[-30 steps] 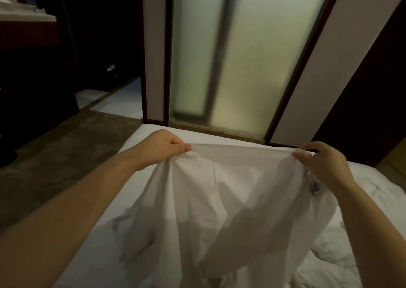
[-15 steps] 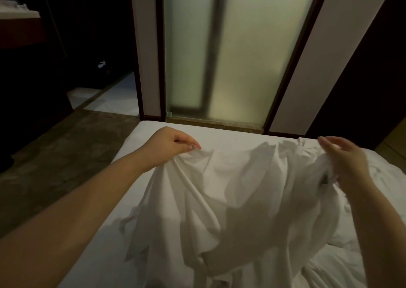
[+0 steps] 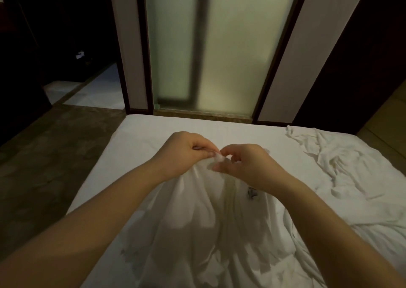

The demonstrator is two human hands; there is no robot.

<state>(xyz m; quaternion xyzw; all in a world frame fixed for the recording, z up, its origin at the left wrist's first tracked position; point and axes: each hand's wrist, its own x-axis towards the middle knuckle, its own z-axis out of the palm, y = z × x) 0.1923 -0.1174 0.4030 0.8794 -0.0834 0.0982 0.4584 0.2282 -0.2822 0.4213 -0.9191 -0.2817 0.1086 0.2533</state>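
Pinching one corner of a thin white cloth (image 3: 211,221) between thumb and forefinger, the left hand (image 3: 189,153) holds it raised above the bed (image 3: 140,138), a mattress under a flat white sheet. The right hand (image 3: 248,167) is brought in against it, fingers curled, with thumb and forefinger set on cloth at the same point. Both grips therefore read as clamped on the white cloth, though the exact contact under the right fingertips is small and partly masked. The remainder of the cloth hangs from the two hands in long soft folds, and its lower part spreads over the near end of the bed. A small dark label (image 3: 252,193) shows on the fabric just below the right wrist. Judgement: the corners are held together so that the cloth doubles evenly along its length, which points to a first fold in progress. Lifting it lets the weight pull the folds straight before it is laid down. A crumpled heap of white bedding (image 3: 342,162) lies on the right part of the bed, well apart from the hands and untouched. Beyond the bed's far edge stands a tall frosted glass door panel (image 3: 219,46) in a dark frame, and brown flooring (image 3: 55,156) runs along the left. No box, basket or other container is in view, so nothing can be reported as held in one.
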